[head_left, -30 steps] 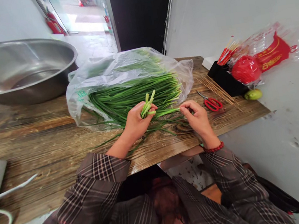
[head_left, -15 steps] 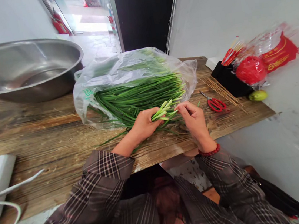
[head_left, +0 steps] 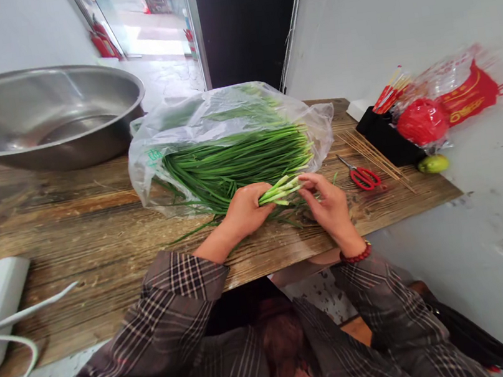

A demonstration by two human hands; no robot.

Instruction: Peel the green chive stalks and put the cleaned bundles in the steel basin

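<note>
Green stems (head_left: 277, 193) drew into a tighter bundle at the near side of the plastic bag (head_left: 140, 167), clasped in the left hand (head_left: 248, 211), with the right hand (head_left: 329, 205) narrowed at their closer-grouped ends, its grip unclear.

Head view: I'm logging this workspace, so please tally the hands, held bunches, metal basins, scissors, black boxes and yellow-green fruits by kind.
Hands: 2 (left hand, right hand)
Held bunch: 1
Metal basin: 1
Scissors: 1
Black box: 1
Yellow-green fruit: 1
Total: 7
</note>
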